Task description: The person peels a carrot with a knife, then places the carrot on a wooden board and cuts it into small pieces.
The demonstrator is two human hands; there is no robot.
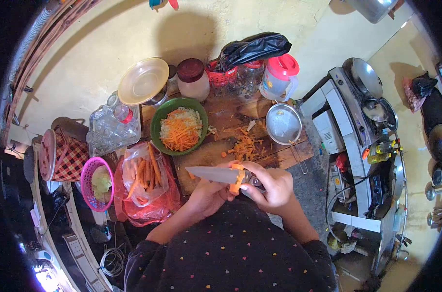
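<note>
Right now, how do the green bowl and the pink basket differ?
The green bowl has solid walls; the pink basket has openwork ones. The bowl holds orange shreds lying over pale shreds, while the basket holds a pale green vegetable in one larger mass. Both are round and open-topped, with food inside.

The bowl (155,130) stands behind the bagged carrots (143,174), left of the sieve (284,127)

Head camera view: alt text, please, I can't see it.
Right hand holds a knife against a carrot piece, left hand close by, at a wooden table. Beyond are carrot scraps and a green bowl of shredded carrot; carrots lie in a clear bag at left.
</note>
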